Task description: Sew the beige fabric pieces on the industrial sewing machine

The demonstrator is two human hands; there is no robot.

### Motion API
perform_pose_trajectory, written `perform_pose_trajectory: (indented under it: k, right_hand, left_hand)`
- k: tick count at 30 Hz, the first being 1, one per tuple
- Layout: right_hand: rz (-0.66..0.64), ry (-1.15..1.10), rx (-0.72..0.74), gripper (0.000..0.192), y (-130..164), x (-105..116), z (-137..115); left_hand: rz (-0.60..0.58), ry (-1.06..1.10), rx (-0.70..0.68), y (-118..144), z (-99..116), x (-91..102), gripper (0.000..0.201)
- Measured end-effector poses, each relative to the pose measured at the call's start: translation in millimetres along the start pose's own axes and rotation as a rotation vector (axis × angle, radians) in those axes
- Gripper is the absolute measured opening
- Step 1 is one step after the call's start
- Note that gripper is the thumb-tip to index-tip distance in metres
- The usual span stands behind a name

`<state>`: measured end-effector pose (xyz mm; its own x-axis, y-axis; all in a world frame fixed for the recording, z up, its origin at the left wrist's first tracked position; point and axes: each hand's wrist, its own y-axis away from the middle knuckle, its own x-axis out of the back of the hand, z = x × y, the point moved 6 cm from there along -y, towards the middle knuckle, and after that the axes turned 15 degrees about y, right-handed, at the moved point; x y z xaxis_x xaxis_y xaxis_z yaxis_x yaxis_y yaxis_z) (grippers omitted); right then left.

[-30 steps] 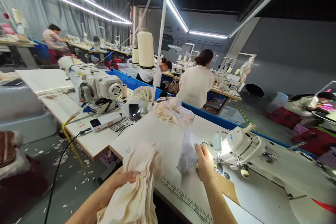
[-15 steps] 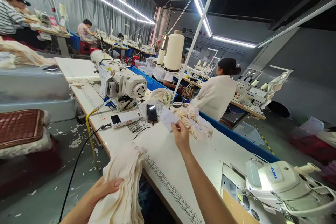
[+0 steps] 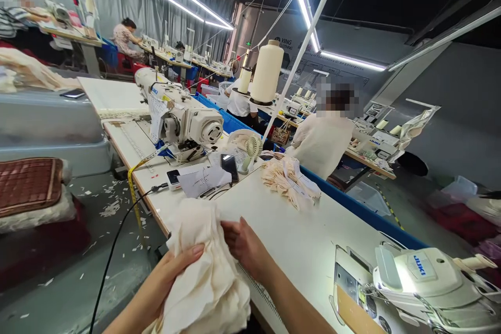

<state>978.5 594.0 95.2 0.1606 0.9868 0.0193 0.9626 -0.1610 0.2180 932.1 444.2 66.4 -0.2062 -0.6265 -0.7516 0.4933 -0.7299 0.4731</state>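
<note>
Cream fabric pieces (image 3: 207,276), a thick bundle, are hanging over the near edge of the white sewing table (image 3: 313,240). Both hands are clasping it: the left hand (image 3: 176,271) is pinching the front layers with the thumb on top, while the right hand (image 3: 245,242) is pressing in from the far side. With most of the bundle overhanging the edge, loose layers may be slipping toward the floor. A paper slip (image 3: 203,180) is lying nearby.

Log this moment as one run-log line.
left hand: grips cream fabric bundle | right hand: on same bundle | bundle: at sewing table near edge | paper slip: lying beside phone
</note>
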Motion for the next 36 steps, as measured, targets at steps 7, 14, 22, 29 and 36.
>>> perform_pose_trajectory:
  k: [7, 14, 22, 29, 36]
  right_hand:
    - [0.092, -0.293, 0.029, 0.088, 62, 4, 33]
    - [0.278, -0.332, 0.083, 0.089, 87, 22, 46]
    - [0.491, -0.312, 0.193, 0.094, 94, 31, 34]
    - [0.469, -0.275, 0.217, 0.076, 90, 22, 10]
    - [0.474, -0.402, 0.083, 0.084, 94, 31, 21]
  left_hand:
    - [-0.095, 0.119, -0.056, -11, -27, -51.6, 0.069]
    - [-0.089, 0.149, -0.222, -19, -39, -88.0, 0.064]
    - [-0.042, 0.046, -0.625, -22, -37, -95.1, 0.062]
    - [-0.021, 0.049, -0.632, -17, -47, -100.4, 0.056]
    - [0.026, 0.250, -0.441, -12, -61, -104.6, 0.063]
